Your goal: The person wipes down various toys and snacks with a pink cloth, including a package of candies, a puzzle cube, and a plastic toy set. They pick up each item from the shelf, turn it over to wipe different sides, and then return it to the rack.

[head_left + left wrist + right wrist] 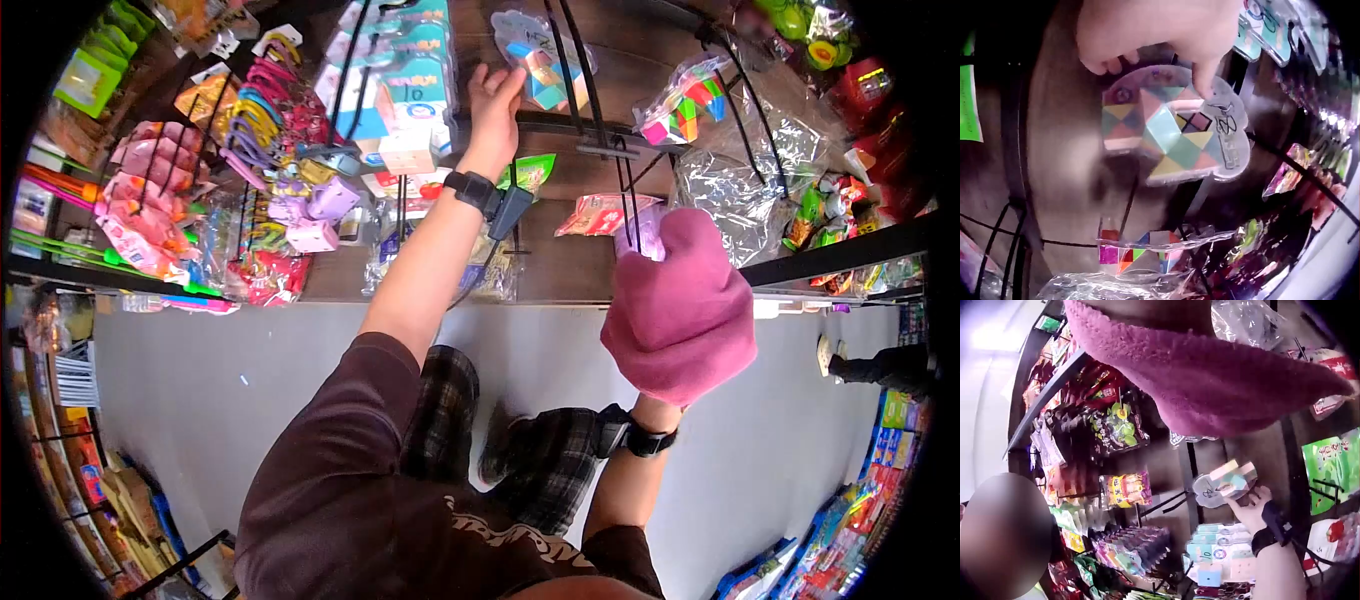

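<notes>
My left hand (495, 115) reaches up to a hanging clear pack with a colourful geometric puzzle toy (1179, 137) inside. In the left wrist view one digit rests on the front of the pack, while the other fingertips lie along its upper edge. A pink fleecy cloth (680, 310) covers my right hand, hiding its fingers; only the wrist shows below. From the right wrist, the cloth (1210, 381) spreads across the top of the view, and my left hand (1254, 506) is seen at the toy pack (1225, 484).
Black hooks (590, 80) stick out from the dark shelf panel. Left of my left hand hang several boxed packs (405, 95). A second colourful toy pack (685, 105) and clear plastic wrapping (745, 190) are to the right. Another person's leg (885, 370) is at the far right.
</notes>
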Tool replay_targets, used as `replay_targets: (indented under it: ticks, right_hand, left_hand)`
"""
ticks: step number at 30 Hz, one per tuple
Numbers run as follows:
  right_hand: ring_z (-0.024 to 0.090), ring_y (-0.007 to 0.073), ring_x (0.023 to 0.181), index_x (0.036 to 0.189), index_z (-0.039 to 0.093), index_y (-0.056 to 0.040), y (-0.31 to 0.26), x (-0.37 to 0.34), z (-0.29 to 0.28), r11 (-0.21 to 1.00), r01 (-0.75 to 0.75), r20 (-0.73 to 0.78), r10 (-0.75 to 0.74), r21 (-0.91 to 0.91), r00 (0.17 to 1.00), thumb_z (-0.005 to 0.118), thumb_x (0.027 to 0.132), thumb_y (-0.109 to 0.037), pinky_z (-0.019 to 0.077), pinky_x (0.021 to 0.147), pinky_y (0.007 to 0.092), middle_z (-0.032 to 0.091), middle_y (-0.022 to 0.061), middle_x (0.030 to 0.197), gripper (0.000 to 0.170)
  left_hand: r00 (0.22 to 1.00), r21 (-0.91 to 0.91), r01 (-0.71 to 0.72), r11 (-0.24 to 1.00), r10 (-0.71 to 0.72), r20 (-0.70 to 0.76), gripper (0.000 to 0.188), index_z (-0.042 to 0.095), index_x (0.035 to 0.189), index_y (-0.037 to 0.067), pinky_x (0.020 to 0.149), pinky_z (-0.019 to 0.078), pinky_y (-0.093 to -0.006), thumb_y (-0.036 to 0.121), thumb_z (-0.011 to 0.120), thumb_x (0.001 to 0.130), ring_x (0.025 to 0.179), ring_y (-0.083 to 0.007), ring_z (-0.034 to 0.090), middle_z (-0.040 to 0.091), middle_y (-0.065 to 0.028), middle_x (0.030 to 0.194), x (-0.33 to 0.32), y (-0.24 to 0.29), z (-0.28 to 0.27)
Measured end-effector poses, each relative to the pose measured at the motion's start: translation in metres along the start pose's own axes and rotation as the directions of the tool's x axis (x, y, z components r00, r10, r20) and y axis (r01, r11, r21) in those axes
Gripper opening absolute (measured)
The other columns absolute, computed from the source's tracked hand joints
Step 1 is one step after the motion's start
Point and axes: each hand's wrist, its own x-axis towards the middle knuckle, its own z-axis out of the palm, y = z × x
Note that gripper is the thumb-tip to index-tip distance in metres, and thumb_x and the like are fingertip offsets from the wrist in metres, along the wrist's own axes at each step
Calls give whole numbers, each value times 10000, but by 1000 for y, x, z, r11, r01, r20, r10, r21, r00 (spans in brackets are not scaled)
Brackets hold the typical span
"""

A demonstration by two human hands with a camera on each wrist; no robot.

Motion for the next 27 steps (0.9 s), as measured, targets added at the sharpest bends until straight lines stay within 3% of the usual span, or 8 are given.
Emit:
replay_targets:
  ticks: [3,6,9,10,13,20,26,27]
  right_hand:
    - [542,158,903,1166,461,-68,27,-9,13,930,132,-81,-169,-343,982,622,784,-220,429,773,262,542,44,1061,442]
    - [542,162,904,1157,466,-62,34,-10,19,947,132,-106,-169,-293,980,628,776,-206,428,776,266,544,52,1054,439]
    - [541,167,904,1149,472,-56,39,-10,25,955,146,-115,-181,-259,977,634,767,-193,427,780,270,547,60,1048,436]
    - [541,168,905,1146,473,-54,40,-9,26,956,149,-119,-183,-251,976,635,764,-189,427,781,272,547,62,1046,435]
    - [541,172,905,1137,478,-48,45,-5,30,960,163,-124,-194,-228,973,641,756,-175,425,784,276,550,70,1039,433]
    - [540,183,907,1116,491,-34,56,-4,41,959,188,-118,-216,-213,969,654,737,-144,423,792,286,556,89,1024,427]
    - [539,191,908,1098,501,-22,54,-7,86,876,330,18,-346,-352,938,665,720,-117,420,798,294,561,105,1011,423]
    - [539,193,908,1095,503,-20,50,-9,96,907,358,33,-360,-222,932,667,717,-113,420,800,296,562,107,1009,422]
  left_hand:
    - [1000,70,6,998,-5,-17,950,48,1374,89,925,339,-431,186,730,720,1140,-233,402,338,-140,1310,1,-7,-5]
    - [982,-40,148,988,-142,125,571,278,1249,130,776,444,-384,147,629,799,955,-190,536,526,-54,1037,-14,-4,9]
    - [948,15,86,996,-86,305,840,137,1336,85,813,435,-446,122,710,723,1053,-229,502,478,-120,1182,-23,-1,12]
    - [930,71,43,997,-66,361,636,293,1237,65,828,442,-385,64,678,731,1010,-197,526,526,-102,1107,-25,1,14]
    - [937,0,-16,1000,15,349,495,372,1151,50,847,438,-350,13,642,738,976,-187,540,554,-92,1048,-29,1,15]
    - [943,45,-118,992,98,320,659,215,1239,31,880,432,-364,-43,626,728,1032,-204,519,484,-126,1141,-84,17,22]
    - [940,164,-155,974,94,329,689,221,1226,13,863,450,-348,4,684,716,1050,-203,513,477,-138,1139,-138,30,14]
    - [943,214,-174,961,100,317,688,227,1220,8,858,452,-338,18,695,715,1045,-198,514,476,-140,1140,-146,31,15]
